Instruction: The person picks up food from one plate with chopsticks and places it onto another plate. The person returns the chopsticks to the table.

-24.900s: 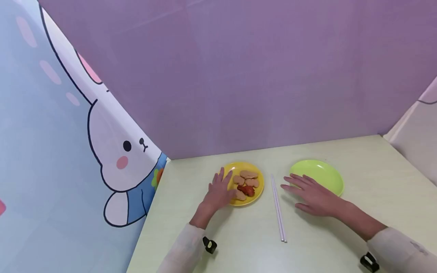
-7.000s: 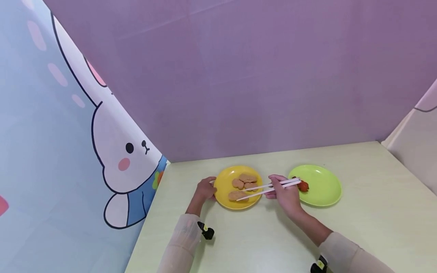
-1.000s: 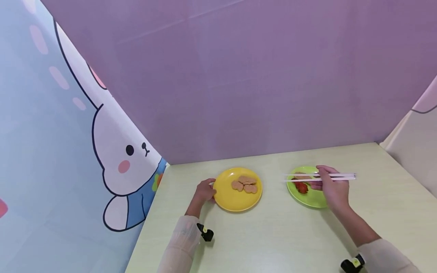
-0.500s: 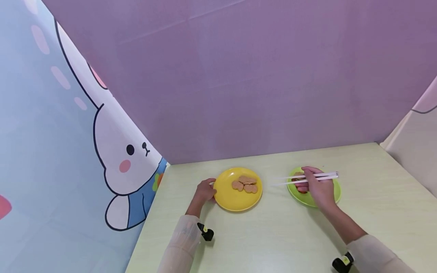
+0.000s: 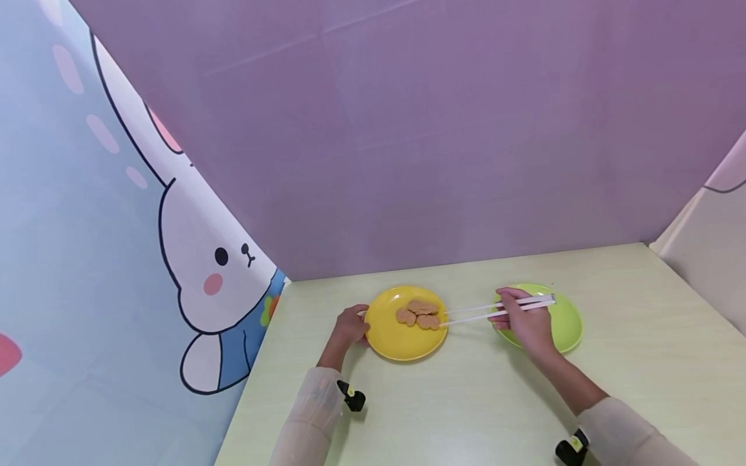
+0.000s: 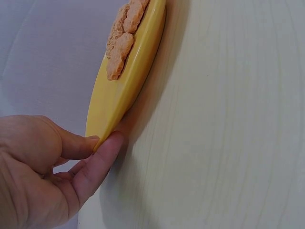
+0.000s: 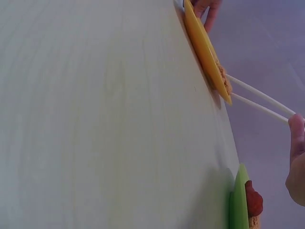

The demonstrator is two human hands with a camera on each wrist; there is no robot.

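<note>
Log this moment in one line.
left hand: pinches round yellow plate | right hand: holds slim white chopsticks | tips: near lumpy tan food pieces

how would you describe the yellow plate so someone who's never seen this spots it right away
Start at the pale wood-grain table in front of the plain purple backdrop. Toward its back left, a round, glossy yellow plate carries tan, lumpy food pieces, its rim pinched by the person's left hand. Its colour sets it apart from the round, glossy green plate to its right.

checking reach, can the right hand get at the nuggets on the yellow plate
Probably yes: the right hand holds chopsticks, tips near the nuggets; the left hand grips the yellow plate at its left rim, clear of them.
</note>
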